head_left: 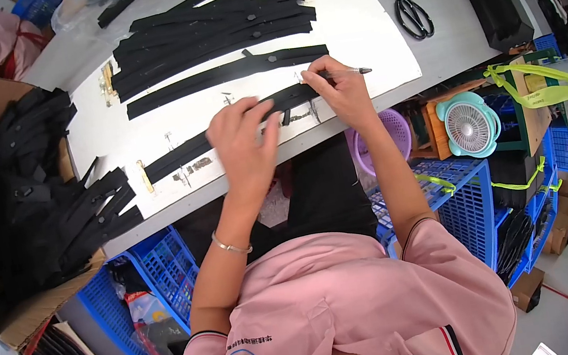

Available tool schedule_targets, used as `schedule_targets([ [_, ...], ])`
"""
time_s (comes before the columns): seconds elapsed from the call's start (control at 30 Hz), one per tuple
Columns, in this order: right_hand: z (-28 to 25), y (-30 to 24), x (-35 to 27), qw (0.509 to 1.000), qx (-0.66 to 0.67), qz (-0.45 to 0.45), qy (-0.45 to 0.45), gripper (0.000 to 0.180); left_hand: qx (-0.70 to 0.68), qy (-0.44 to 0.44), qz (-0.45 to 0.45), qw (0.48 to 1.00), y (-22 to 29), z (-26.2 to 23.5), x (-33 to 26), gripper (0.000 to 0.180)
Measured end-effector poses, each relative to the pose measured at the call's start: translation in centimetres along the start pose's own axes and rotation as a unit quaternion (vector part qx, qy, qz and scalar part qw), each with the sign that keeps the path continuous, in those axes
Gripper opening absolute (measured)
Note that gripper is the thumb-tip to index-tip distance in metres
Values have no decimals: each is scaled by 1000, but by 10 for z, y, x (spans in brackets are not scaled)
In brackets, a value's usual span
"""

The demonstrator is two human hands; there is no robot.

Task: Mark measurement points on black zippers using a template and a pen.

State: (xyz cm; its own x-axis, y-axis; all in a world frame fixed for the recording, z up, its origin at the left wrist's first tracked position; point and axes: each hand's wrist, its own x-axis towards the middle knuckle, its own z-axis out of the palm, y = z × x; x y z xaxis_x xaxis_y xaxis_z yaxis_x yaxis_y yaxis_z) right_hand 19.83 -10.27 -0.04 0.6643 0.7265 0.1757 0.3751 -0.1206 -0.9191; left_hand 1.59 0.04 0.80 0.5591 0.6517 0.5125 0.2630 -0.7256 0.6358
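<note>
Pink-sleeved arms reach to the white board (364, 23). Left hand (242, 139) presses flat-fingered on a black strap (218, 137) at its near edge; right hand (339, 91) pinches a pen (349, 72). Strap looks limp, light; best pinned flat.

Your left hand (242, 139) presses flat on a long black fabric strap (232, 130) lying across the white board (365, 31). Your right hand (339, 91) pinches a slim silver pen (349, 72), tip down at the strap's right end. A pile of black straps (209, 33) lies farther back on the board, black-handled scissors (410, 12) rest well apart to the right, and a cardboard box of black straps (41, 193) sits at your left.
</note>
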Motion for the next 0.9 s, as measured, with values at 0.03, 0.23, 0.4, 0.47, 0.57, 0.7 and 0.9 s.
schedule_targets([
  [0.03, 0, 1, 0, 1000, -5, -4, 1, 16, -22, -19, 18, 999, 7, 10, 5, 17],
  [0.23, 1, 4, 1, 1000, -19, -15, -2, 15, -46, -37, 19, 998, 12, 50, 13, 16],
  [0.4, 2, 2, 1, 996, -71, -54, -4, 12, -42, -33, 11, 999, 12, 53, 12, 14],
  [0.47, 4, 1, 0, 993, -94, -70, 7, 11, -37, -28, 14, 999, 11, 53, 11, 14],
  [0.57, 6, 3, -1, 991, -95, -87, 32, 13, -16, -26, 14, 999, 11, 54, 11, 13],
  [0.7, 0, 9, -2, 998, -22, -42, 38, 14, -17, -23, 16, 999, 12, 54, 10, 13],
  [0.9, -6, 12, 0, 993, -61, -96, -28, 20, -35, -19, 17, 999, 11, 56, 11, 14],
])
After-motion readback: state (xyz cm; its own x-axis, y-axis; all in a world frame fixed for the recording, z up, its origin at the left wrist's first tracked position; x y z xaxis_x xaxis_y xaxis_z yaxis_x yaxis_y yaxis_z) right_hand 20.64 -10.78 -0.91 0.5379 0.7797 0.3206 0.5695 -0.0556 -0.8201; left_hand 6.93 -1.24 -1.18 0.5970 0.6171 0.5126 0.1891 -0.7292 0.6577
